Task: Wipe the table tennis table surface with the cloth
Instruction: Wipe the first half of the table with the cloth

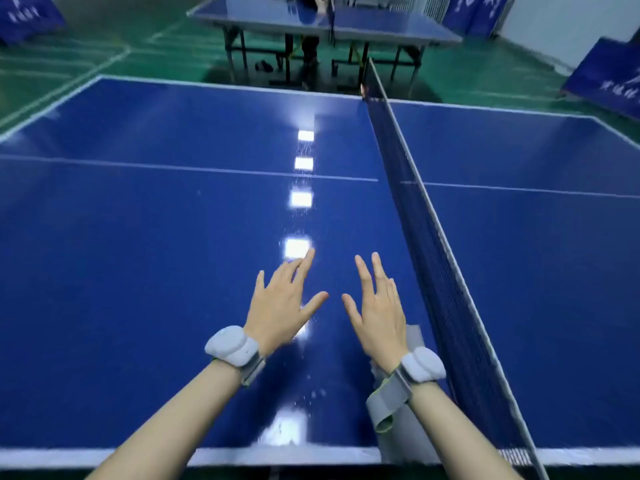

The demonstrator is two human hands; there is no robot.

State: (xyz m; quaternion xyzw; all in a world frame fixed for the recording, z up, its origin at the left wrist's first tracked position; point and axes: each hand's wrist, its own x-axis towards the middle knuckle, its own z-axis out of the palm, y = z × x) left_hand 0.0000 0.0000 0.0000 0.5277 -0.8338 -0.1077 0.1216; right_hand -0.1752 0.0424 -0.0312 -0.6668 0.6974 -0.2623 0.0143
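The blue table tennis table [138,271] fills the view, its white near edge at the bottom. Both my hands hover above it, fingers spread and holding nothing: my left hand [284,299] near the middle, my right hand [377,306] just to its right. A grey cloth [414,336] lies flat on the table beside the net, mostly hidden under my right wrist and forearm. It reaches down to the near edge. Small white specks or droplets run in a line across the surface between my hands.
The dark net [433,254] with its white top band runs from the near right to the far middle. Beyond it lies the table's other half [536,271]. A second table [311,19] stands behind, on a green floor [86,57]. Blue barriers [602,77] line the walls.
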